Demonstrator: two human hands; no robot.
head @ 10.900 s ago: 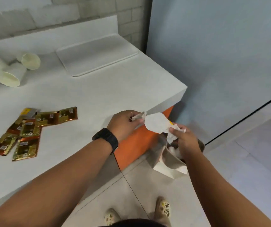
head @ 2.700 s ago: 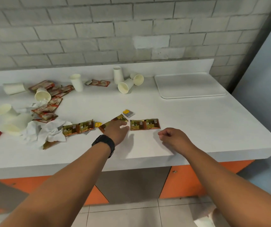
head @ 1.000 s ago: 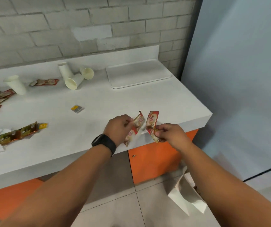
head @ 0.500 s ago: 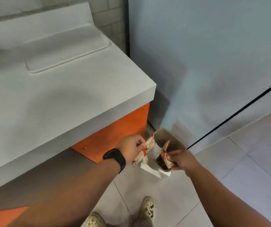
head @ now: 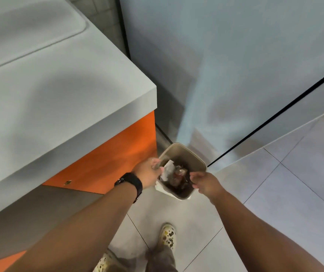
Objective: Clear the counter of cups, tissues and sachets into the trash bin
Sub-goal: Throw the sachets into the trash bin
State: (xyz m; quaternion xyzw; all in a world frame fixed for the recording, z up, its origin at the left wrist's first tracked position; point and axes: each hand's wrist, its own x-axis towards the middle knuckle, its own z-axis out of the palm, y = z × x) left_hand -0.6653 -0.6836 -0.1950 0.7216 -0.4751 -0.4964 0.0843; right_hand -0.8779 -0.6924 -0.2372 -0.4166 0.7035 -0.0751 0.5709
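Now, bin (head: 193, 156): on floor beside worktop (head: 63, 91) corner.
left hand (head: 149, 172): grip pinched on blurred sachet (head: 158, 164) at bin rim.
right hand (head: 206, 182): fingers loose, holding nothing.
dropped sachets (head: 178, 173): inside bin.

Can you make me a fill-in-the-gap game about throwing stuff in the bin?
1. The trash bin stands on the ____.
2. The cabinet front under the counter is coloured ____.
3. The black watch is on the ____ wrist.
4. The right hand holds ____.

Missing words: floor; orange; left; nothing
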